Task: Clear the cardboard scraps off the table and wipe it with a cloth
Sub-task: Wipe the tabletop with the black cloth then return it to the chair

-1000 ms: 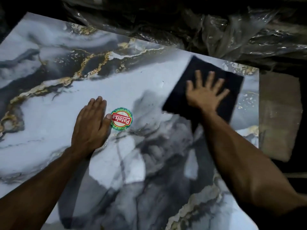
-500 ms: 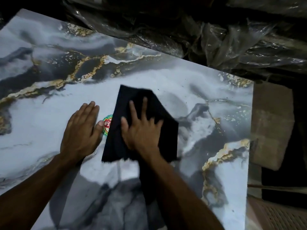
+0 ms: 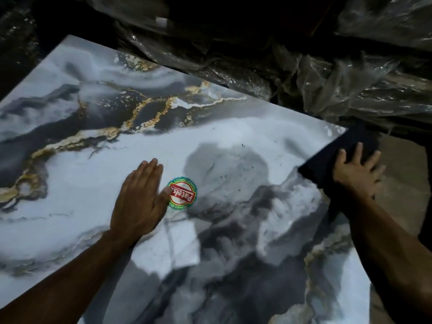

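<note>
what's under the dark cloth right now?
The dark cloth, pressed by the right hand, overhangs the marble table at its right edge. The surface beneath it is covered.

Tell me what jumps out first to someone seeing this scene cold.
The marble-patterned table, white and grey with gold veins, fills most of the view. Near its middle a round red and green sticker stands out, with the left hand lying flat beside it, thumb at its edge. At the table's right edge the right hand presses a dark cloth, and crumpled plastic sheeting lies beyond the far edge.
</note>
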A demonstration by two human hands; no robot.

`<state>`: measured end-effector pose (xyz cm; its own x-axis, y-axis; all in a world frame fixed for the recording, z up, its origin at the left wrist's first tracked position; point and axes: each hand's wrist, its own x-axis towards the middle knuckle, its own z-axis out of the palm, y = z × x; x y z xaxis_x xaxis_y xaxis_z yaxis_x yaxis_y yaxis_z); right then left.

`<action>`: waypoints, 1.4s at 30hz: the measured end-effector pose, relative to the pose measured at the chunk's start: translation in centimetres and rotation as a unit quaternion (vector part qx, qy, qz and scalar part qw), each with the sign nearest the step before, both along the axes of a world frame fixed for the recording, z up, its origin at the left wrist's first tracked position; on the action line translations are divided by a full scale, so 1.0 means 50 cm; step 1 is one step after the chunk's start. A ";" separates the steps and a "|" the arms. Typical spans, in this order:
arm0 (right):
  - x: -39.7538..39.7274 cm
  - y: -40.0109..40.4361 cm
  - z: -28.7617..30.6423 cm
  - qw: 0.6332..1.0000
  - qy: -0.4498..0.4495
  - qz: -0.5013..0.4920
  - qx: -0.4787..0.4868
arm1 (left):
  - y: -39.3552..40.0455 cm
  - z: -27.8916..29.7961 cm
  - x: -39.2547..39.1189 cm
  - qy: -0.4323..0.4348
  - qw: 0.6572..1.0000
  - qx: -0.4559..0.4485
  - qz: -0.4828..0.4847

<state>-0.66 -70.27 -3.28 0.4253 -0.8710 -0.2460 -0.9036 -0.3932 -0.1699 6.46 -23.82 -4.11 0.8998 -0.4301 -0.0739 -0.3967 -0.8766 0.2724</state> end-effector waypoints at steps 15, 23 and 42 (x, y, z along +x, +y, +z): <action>0.350 0.525 -0.016 0.919 0.023 0.392 -0.017 | 0.026 0.000 -0.004 0.044 0.980 -0.194 0.023; 0.297 0.463 -0.010 0.993 0.038 0.105 -0.038 | 0.200 0.013 0.235 0.021 0.980 -0.192 0.039; 0.535 0.703 -0.017 0.991 0.025 0.126 -0.043 | 0.507 0.008 0.565 0.039 0.982 -0.031 0.184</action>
<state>26.10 -35.12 -4.13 0.6213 -0.7572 -0.2016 -0.7811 -0.6190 -0.0824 34.72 1.52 -3.71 0.9876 -0.0834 -0.1333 -0.0324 -0.9374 0.3467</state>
